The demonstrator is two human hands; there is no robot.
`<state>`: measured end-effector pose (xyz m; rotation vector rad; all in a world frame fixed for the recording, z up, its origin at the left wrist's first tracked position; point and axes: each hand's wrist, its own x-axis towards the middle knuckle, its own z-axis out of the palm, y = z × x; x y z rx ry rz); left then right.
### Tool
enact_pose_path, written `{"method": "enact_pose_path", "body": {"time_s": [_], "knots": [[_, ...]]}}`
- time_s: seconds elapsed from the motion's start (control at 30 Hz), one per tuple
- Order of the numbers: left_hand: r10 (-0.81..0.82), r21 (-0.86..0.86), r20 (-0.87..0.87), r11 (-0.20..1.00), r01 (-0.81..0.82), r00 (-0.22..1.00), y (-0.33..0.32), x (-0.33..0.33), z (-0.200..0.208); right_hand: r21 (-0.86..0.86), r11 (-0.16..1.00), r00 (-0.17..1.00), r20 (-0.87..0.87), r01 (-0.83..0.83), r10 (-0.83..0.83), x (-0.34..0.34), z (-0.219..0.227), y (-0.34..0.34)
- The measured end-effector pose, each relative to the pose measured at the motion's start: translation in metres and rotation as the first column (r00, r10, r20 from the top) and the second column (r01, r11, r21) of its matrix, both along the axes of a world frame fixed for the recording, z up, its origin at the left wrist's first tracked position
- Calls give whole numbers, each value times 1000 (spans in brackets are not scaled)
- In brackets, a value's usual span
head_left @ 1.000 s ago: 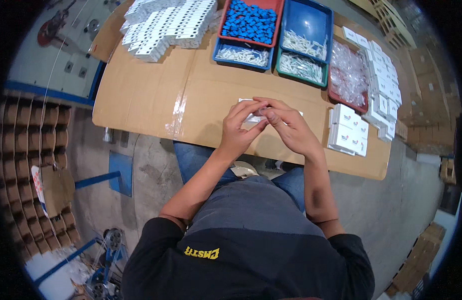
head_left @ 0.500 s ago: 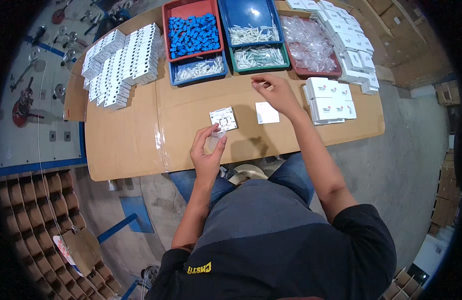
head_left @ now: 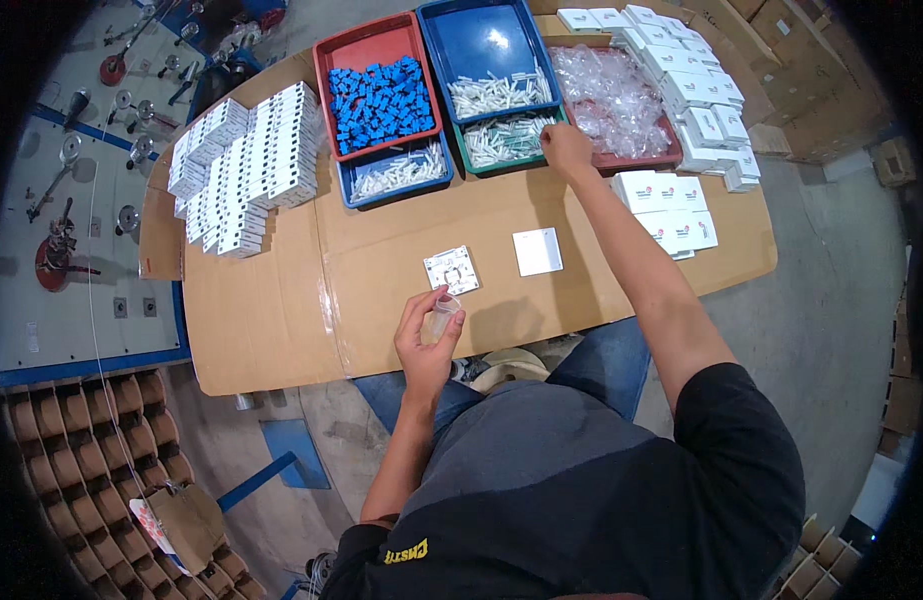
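My left hand (head_left: 427,335) is closed around a small clear plastic bag (head_left: 444,318), its mouth toward the far side. Just beyond it on the cardboard-topped table lies a white square switch-like module (head_left: 451,270) with a patterned face. A plain white square plate (head_left: 537,251) rests to the right of that. At the right edge of the green tray (head_left: 473,163), which holds slim white and greenish plugs (head_left: 508,141), my right hand (head_left: 568,150) reaches in with fingers curled together; whatever is between them is hidden.
A red tray (head_left: 322,95) of blue clips and a blue tray (head_left: 347,190) of white plugs stand left of the green one. Another blue tray (head_left: 481,40) lies behind it. Clear bags (head_left: 621,105) fill a right-hand tray. White boxes (head_left: 666,210) and stacked white modules (head_left: 271,150) flank them.
My right hand has moved away from above the white plate to the green tray's right edge. The left hand still holds the clear bag near the module. The whole view has shifted slightly.
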<state>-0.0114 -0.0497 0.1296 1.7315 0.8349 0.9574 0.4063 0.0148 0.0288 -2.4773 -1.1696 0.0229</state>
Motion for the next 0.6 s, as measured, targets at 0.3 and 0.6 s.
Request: {"method": "enact_pose_path", "body": {"time_s": [0.3,0.6], "knots": [[4,-16,-24,1000,-4,1000,12,11,-5,-179,984,1000,19,0,3,13,-25,29],[-51,-86,37,995,54,998,19,23,1,-59,998,993,-108,33,-39,15,-26,25]]}}
